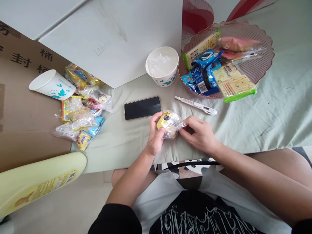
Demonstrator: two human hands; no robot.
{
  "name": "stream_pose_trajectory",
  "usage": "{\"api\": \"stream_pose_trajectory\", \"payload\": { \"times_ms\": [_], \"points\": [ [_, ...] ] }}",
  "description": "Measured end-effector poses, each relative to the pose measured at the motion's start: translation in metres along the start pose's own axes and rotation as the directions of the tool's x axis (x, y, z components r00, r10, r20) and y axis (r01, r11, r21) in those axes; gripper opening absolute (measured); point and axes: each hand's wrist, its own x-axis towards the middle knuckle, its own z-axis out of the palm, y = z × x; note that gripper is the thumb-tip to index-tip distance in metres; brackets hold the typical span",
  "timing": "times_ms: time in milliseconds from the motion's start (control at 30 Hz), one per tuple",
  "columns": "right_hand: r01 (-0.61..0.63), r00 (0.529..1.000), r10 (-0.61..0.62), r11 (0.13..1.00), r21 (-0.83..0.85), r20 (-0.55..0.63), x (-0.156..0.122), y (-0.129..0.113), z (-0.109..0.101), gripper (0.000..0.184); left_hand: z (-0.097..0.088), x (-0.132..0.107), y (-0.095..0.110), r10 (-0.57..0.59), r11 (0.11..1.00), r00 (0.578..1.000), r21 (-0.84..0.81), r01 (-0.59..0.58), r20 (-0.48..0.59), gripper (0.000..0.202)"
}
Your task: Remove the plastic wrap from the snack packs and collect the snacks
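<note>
A bundle of yellow snack packets wrapped in clear plastic (168, 124) is held over the near edge of the cloth-covered table. My left hand (155, 137) grips its left side, thumb in front and fingers behind. At the right end, my right hand (200, 134) pinches the gathered, twisted plastic between thumb and fingertips. Just behind the bundle lies a black phone (142, 108), screen up. A white utility knife (195, 105) rests on the cloth beyond my right hand.
A white paper cup (162, 78) holding clear plastic stands behind the phone. To the right, a pink ribbed tray (262, 48) bears biscuits and blue packets. At left, wrapped snacks (84, 110) and a tilted paper cup (55, 86) lie against a cardboard box (31, 107).
</note>
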Motion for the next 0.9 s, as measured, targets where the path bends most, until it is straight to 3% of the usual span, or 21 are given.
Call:
{"api": "stream_pose_trajectory", "payload": {
  "times_ms": [133, 333, 533, 733, 800, 900],
  "points": [
    [0.076, 0.995, -0.077, 0.997, -0.016, -0.067, 0.002, 0.000, 0.000, 0.005, 0.001, 0.000, 0.001, 0.028, 0.998, 0.999, 0.052, -0.026, -0.043, 0.052],
    [0.114, 0.991, -0.111, 0.993, 0.036, -0.081, 0.001, -0.001, -0.001, 0.010, -0.001, 0.000, 0.002, 0.182, 0.974, 0.976, 0.159, -0.162, -0.118, 0.048],
    [0.029, 0.999, -0.026, 0.997, 0.073, -0.041, -0.001, -0.002, -0.002, 0.020, 0.001, 0.012, 0.013, 0.013, 0.999, 0.988, -0.030, -0.018, -0.154, 0.042],
    [0.144, 0.989, -0.146, 0.986, 0.088, 0.016, 0.003, 0.000, -0.008, 0.016, -0.005, 0.019, 0.020, -0.058, 0.995, 0.990, -0.091, 0.046, -0.132, 0.037],
    [0.133, 0.991, -0.135, 0.986, 0.097, 0.013, 0.003, -0.001, -0.011, 0.015, -0.011, 0.021, 0.020, -0.015, 0.998, 0.989, -0.063, 0.006, -0.144, 0.034],
    [0.094, 0.995, -0.092, 0.989, 0.116, -0.024, 0.004, -0.001, -0.012, 0.017, -0.022, 0.021, 0.020, 0.187, 0.978, 0.965, 0.123, -0.166, -0.185, 0.026]
  ]
}}
